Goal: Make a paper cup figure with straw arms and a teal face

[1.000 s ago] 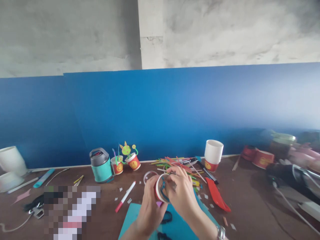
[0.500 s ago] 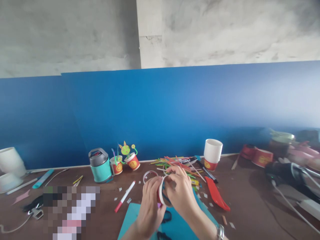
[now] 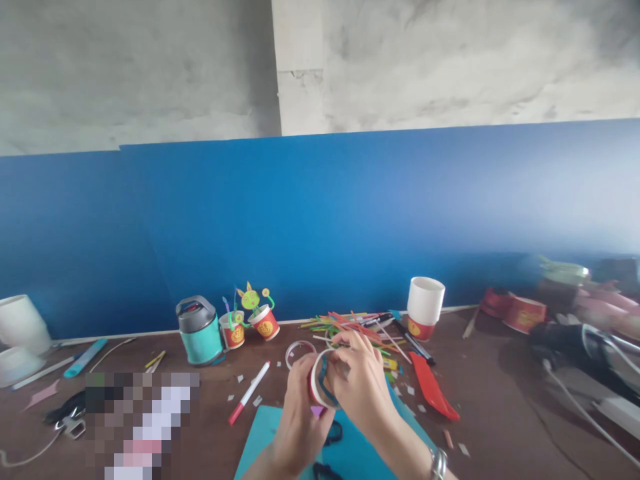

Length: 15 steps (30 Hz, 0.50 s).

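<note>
My left hand (image 3: 301, 415) is wrapped round a small red-and-white paper cup (image 3: 315, 385). The cup is tilted, with its mouth turned toward my right hand (image 3: 364, 381). A curved dark-teal strip (image 3: 323, 375) lies at the inside of the mouth, and the bent thumb and fingers of my right hand pinch at it; their tips are partly hidden in the cup. Below both hands is a blue folder or sheet (image 3: 265, 433) with black shapes on it. A bit of purple (image 3: 317, 411) shows under the cup.
Behind my hands lies a pile of coloured sticks (image 3: 350, 321). Stacked paper cups (image 3: 426, 303), a red curved piece (image 3: 433, 390) and a marker (image 3: 250, 393) surround them. Two decorated cups (image 3: 264, 323) and a teal jar (image 3: 201, 340) stand by the blue partition (image 3: 300, 220).
The cup has turned so that more of its mouth and the teal strip inside face me. Both hands stay in nearly the same place.
</note>
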Available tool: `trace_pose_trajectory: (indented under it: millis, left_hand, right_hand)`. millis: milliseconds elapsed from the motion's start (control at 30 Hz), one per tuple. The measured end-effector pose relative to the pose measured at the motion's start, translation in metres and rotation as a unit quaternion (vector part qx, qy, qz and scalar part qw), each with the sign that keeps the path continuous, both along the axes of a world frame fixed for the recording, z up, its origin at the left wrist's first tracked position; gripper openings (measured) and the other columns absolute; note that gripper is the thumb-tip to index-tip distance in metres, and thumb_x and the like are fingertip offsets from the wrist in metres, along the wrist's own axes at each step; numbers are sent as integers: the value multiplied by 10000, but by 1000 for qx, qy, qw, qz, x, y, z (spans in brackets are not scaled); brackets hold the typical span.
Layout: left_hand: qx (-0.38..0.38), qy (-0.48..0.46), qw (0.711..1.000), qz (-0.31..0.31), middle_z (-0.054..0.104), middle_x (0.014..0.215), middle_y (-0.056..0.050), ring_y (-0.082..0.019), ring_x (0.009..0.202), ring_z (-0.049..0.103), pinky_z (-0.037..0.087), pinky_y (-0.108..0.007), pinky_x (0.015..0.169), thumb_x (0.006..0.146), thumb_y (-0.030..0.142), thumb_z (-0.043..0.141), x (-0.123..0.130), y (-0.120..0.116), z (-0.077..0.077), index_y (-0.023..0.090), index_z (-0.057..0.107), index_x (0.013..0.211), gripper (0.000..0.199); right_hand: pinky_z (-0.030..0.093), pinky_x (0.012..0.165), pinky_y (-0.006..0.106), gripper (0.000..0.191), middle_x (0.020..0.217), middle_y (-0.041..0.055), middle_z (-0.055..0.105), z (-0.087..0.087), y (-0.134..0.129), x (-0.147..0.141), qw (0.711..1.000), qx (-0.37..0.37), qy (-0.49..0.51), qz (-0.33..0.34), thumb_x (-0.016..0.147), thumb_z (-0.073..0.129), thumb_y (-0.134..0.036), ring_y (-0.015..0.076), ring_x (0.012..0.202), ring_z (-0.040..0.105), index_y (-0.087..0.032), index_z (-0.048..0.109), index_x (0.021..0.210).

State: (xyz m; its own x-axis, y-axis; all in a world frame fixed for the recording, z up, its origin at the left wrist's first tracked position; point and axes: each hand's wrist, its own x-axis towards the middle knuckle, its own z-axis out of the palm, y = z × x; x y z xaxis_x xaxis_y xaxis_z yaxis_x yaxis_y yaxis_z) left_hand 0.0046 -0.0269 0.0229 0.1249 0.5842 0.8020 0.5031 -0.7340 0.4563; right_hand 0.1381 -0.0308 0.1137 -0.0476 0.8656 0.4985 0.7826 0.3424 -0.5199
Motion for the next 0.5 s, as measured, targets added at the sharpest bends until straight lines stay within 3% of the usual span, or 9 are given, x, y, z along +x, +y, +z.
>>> trace_pose_trajectory:
  millis: [300, 500]
  left_hand:
    - [72, 27, 997, 14, 555, 1215, -166, -281, 1185, 524, 469, -462, 974, 826, 24, 526, 0, -3, 12, 157, 387, 1350, 558]
    - [100, 15, 995, 20, 563, 1199, -172, -294, 1152, 550, 508, -478, 924, 830, 54, 543, 2, -1, 9, 161, 407, 1342, 541]
  right_hand:
    - [399, 884, 425, 220, 1064, 82, 643, -10, 2, -5, 997, 13, 74, 16, 773, 504, -124, 263, 1025, 566, -205, 644, 623]
    - [441, 898, 426, 227, 1039, 99, 643, -17, 7, -7, 990, 14, 131, 42, 787, 503, -151, 274, 1028, 574, -211, 670, 644]
